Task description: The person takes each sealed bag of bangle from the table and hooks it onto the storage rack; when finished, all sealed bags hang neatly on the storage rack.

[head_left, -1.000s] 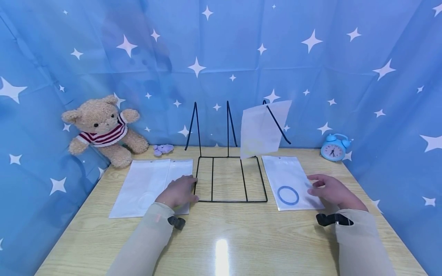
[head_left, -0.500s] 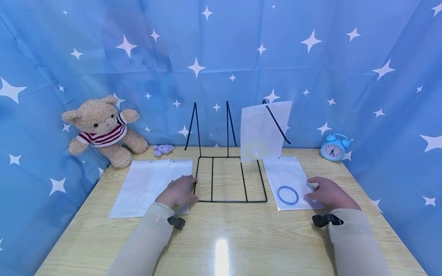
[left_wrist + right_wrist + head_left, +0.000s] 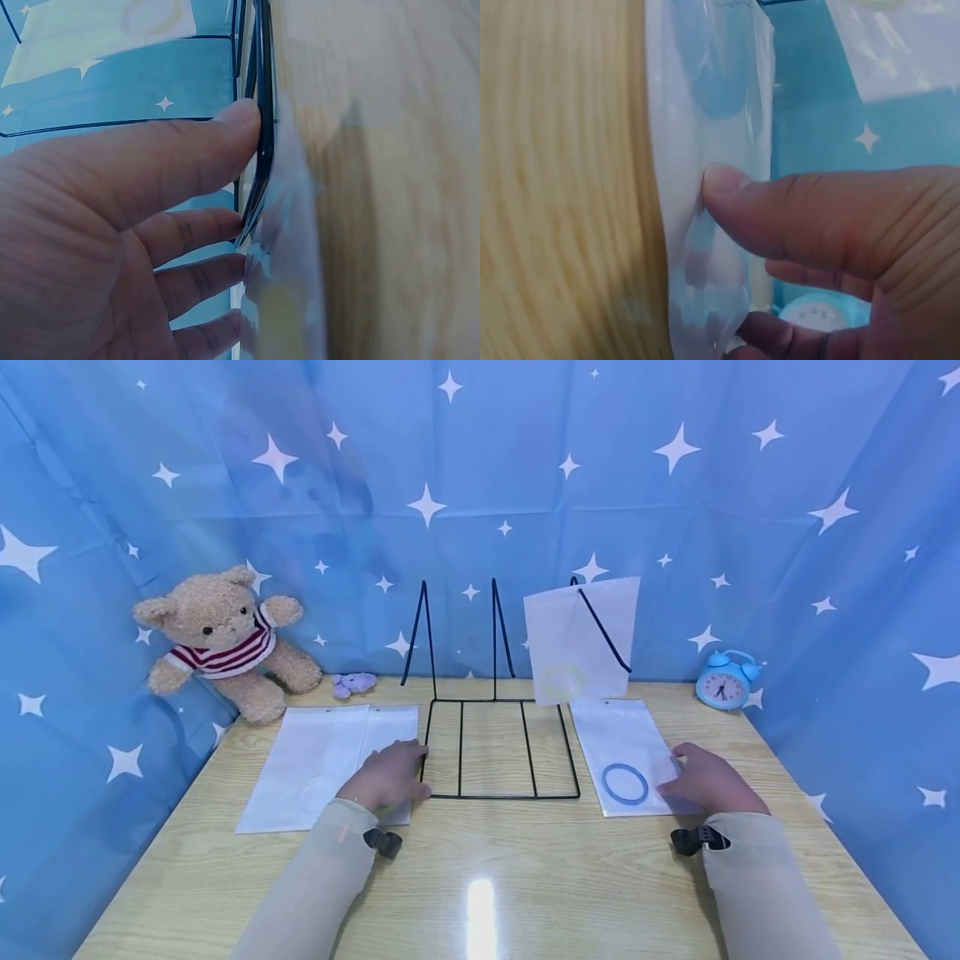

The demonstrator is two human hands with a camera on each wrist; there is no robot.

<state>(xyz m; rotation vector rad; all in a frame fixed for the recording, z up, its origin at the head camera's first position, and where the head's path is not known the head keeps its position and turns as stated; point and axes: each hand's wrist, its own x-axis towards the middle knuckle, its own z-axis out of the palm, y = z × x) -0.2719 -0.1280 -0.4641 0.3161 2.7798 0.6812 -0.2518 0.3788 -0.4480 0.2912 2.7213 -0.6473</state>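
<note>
In the head view my left hand (image 3: pixel 386 771) rests at the near left corner of a black wire rack (image 3: pixel 491 797); its thumb presses the wire and the other fingers, nearly straight, touch the rack and a white bag beside it. My right hand (image 3: pixel 712 781) lies at the right edge of a clear-fronted white plastic bag (image 3: pixel 600 735) with a blue ring (image 3: pixel 625 785) in it. The right wrist view has the thumb (image 3: pixel 731 191) pressing a crease into the bag, the other fingers bent loosely near its edge. Another white bag (image 3: pixel 555 627) hangs from the rack's right hook.
Two overlapping white bags (image 3: pixel 300 756) lie left of the rack. A teddy bear (image 3: pixel 225 643) and a small purple toy (image 3: pixel 352 685) sit at the back left. A blue alarm clock (image 3: pixel 724 683) stands back right, before a starry curtain (image 3: pixel 480 460).
My right hand has shifted left onto the edge of the bag with the blue ring. The hanging bag has swung and turned a little. My left hand has stayed put.
</note>
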